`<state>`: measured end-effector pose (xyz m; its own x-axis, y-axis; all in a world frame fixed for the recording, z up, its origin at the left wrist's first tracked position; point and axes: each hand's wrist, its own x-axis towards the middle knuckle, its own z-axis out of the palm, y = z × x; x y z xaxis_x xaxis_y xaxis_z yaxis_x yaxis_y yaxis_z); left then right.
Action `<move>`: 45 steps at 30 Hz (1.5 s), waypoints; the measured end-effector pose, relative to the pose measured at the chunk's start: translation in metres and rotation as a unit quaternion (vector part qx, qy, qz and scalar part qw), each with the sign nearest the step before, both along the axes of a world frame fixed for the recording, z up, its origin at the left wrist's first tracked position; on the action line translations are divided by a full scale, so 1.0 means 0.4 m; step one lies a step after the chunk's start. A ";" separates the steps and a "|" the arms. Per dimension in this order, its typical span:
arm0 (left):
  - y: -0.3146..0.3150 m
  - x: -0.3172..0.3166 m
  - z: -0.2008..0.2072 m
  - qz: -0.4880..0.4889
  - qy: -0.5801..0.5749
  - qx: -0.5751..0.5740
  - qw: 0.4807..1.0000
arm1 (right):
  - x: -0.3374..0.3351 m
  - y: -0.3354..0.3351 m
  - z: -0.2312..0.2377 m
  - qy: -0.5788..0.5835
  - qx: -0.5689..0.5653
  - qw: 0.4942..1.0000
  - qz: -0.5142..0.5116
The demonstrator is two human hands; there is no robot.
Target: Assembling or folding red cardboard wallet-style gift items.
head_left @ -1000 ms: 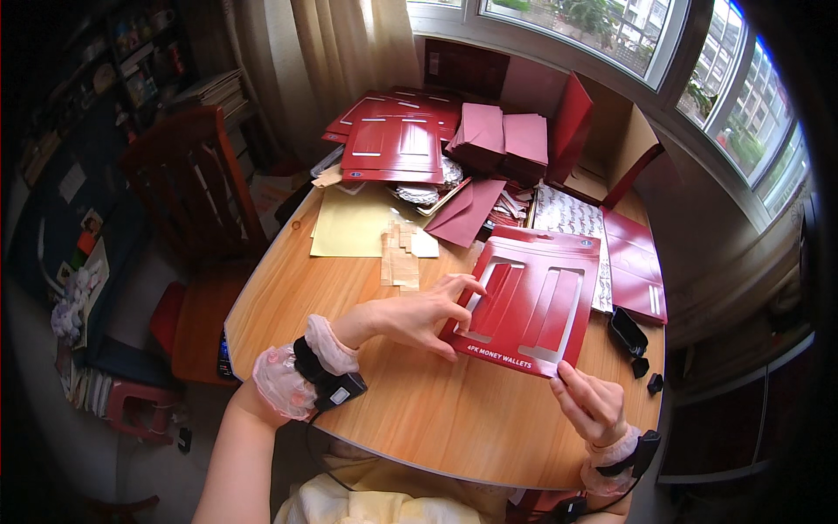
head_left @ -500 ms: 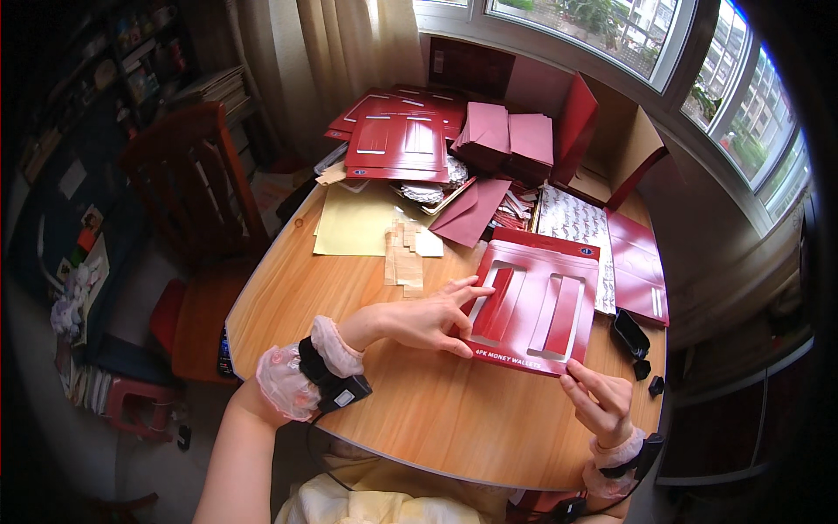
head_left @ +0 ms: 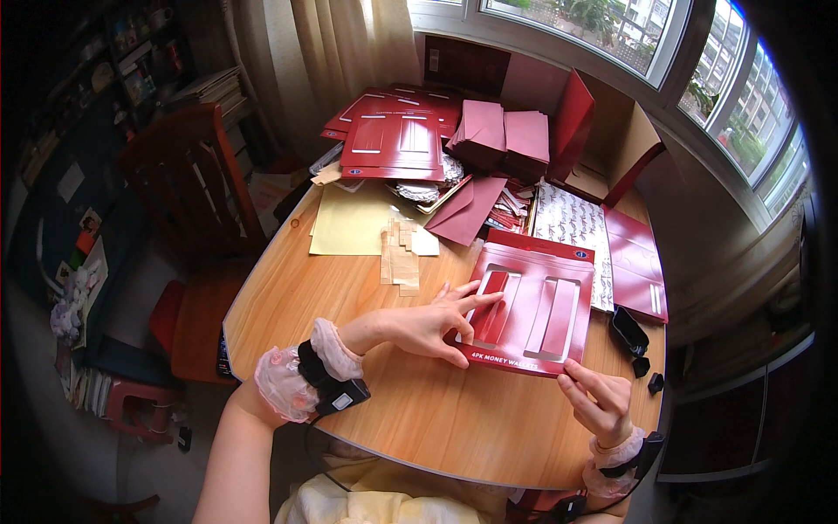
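Note:
A flat red cardboard wallet package [head_left: 522,301] with two long window cut-outs lies on the near right part of the wooden table. Red shows through its left window. My left hand [head_left: 428,325] reaches over the package's left edge with fingers spread; the index fingertip is at the left window and the thumb is by the lower left corner. At the lower right corner, thumb and fingers of my right hand [head_left: 602,397] pinch the package's edge. Both wrists wear ruffled pale cuffs and black straps.
Yellow paper [head_left: 345,223] and tan tape strips [head_left: 400,258] lie left of the package. Behind are stacked red sleeves [head_left: 393,148], pink envelopes [head_left: 482,127] and an open cardboard box [head_left: 611,157]. A black object [head_left: 628,332] lies right. A wooden chair [head_left: 196,210] stands left.
My left index fingertip has moved a little right across the left window, and the thumb has slid slightly down and left. My right hand keeps its pinch. The whole view has shifted slightly.

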<state>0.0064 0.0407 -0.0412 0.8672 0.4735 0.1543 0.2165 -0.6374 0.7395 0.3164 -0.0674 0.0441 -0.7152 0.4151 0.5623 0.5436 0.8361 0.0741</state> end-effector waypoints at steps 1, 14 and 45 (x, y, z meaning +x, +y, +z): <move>0.001 0.000 0.001 -0.008 0.006 0.000 1.000 | 0.000 0.001 -0.002 0.001 -0.003 1.000 0.000; -0.012 0.015 0.017 -0.012 -0.038 0.017 0.999 | -0.007 0.002 0.001 0.000 -0.005 1.000 0.006; -0.020 0.016 0.023 0.010 -0.032 0.005 0.999 | -0.004 0.000 -0.004 -0.019 -0.007 1.000 0.005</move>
<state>0.0128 0.0325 -0.0319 0.8455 0.4892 0.2140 0.1821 -0.6409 0.7457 0.3148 -0.0673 0.0424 -0.7404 0.4151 0.5287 0.5315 0.8430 0.0825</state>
